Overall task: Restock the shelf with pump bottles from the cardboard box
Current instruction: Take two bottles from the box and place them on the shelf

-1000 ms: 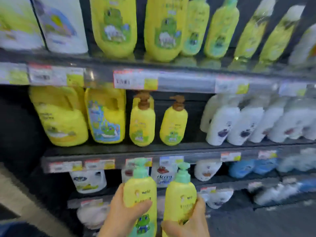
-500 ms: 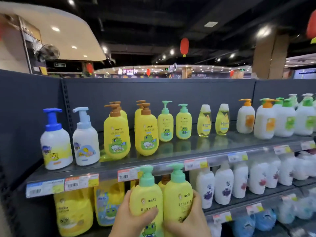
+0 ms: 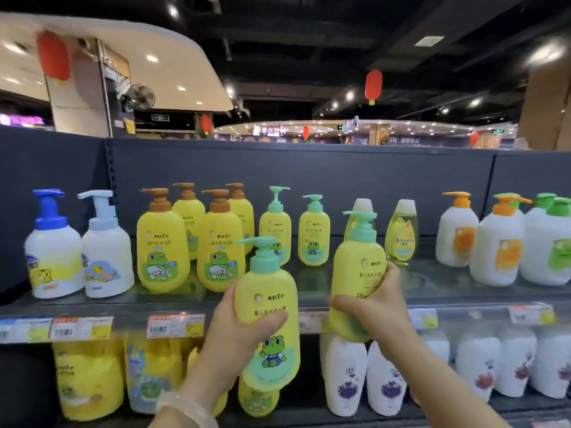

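Hands hold two yellow pump bottles with green pumps in front of the top shelf (image 3: pixel 448 288). The left hand (image 3: pixel 238 332) grips the frog-label bottle (image 3: pixel 268 316) at mid-body, thumb laid across the front above the frog picture, fingers wrapped round the left side; this bottle stands nearly upright, just near of the shelf edge, its base hanging lower than the price-tag strip (image 3: pixel 176 325). A pale bracelet (image 3: pixel 188 406) circles that wrist. The right hand (image 3: pixel 380 307) is clenched round the lower half of the second bottle (image 3: pixel 358 273), which sits higher and tilts slightly, its pump (image 3: pixel 360 225) overlapping the clear yellow oil bottles (image 3: pixel 401 233) standing further back on the shelf. The two held bottles are apart, with a gap between them.

On the shelf, to the left, stand two white bottles with blue pumps (image 3: pixel 49 245), then four yellow bottles with brown pumps (image 3: pixel 163 242) in two rows. Far of the held bottles stand two smaller yellow bottles with green pumps (image 3: pixel 313 233). To the right are white bottles with orange and green pumps (image 3: pixel 500 245). The shelf below carries yellow refill jugs (image 3: pixel 89 375) on the left and white bottles with flower prints (image 3: pixel 343 378) on the right. Red lanterns (image 3: pixel 373 84) hang from the dark ceiling beyond.
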`<state>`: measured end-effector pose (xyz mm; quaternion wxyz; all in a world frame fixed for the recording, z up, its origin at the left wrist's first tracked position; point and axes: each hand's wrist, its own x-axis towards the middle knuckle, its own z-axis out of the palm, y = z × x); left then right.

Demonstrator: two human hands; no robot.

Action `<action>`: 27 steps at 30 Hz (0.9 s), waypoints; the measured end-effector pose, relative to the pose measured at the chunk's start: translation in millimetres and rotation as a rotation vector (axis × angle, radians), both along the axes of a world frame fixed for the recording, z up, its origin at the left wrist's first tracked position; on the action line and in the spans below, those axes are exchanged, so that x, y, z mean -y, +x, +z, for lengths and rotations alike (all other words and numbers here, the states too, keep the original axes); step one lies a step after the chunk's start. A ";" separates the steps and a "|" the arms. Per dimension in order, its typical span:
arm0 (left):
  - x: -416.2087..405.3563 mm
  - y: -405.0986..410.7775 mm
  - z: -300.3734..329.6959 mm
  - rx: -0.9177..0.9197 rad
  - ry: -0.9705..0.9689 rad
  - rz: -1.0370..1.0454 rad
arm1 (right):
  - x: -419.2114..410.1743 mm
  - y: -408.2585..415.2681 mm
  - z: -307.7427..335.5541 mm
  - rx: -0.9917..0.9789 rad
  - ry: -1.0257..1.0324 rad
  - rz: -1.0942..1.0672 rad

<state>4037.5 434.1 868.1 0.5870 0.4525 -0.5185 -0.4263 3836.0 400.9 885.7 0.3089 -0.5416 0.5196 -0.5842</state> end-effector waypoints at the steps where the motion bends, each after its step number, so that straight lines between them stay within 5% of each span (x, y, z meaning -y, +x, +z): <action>1: 4.7 -12.3 0.6 -0.013 0.009 0.017 | 11.1 -10.9 5.9 -0.005 -0.014 0.001; 11: 24.8 -67.0 28.7 -0.047 -0.006 0.195 | 115.4 -24.2 15.6 -0.047 -0.098 0.062; 27: 71.4 -53.1 34.1 -0.014 -0.077 0.258 | 126.7 12.6 -19.0 -0.145 -0.063 0.056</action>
